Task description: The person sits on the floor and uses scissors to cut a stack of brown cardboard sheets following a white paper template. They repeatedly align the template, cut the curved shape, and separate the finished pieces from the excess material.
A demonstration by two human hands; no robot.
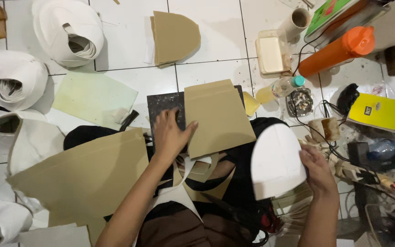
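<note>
Pressing flat with spread fingers, the left hand [170,135] rests on the near left edge of a tan cardboard sheet [218,116] that lies on a dark cutting mat [163,105]. The sheet's long side runs away from the person, tilted a little to the left. The right hand [318,171] pinches a white dome-shaped template [275,160] by its right edge, lifted just right of the tan sheet, rounded end pointing away. Farther beyond the left hand lies a stack of tan dome pieces [175,37].

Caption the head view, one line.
Left hand presses tan sheet on dark board; right hand holds white cutout.
</note>
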